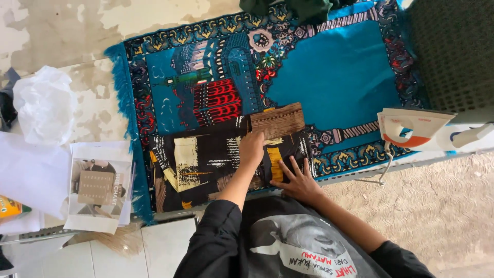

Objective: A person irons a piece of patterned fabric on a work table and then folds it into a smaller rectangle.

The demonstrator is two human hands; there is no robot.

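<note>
A black cloth with yellow, white and brown print lies folded on a blue patterned rug. A brown striped flap of the cloth is turned up at its far edge. My left hand sits on the middle of the cloth just below that flap, fingers curled onto the fabric. My right hand lies flat on the cloth's near right corner with its fingers spread. Both arms wear black sleeves.
A white and orange iron rests at the rug's right edge, its cord hanging down. At the left lie a white plastic bag, a flat clear package and white fabric. Dark green cloth lies at the top; a woven mat is at the lower right.
</note>
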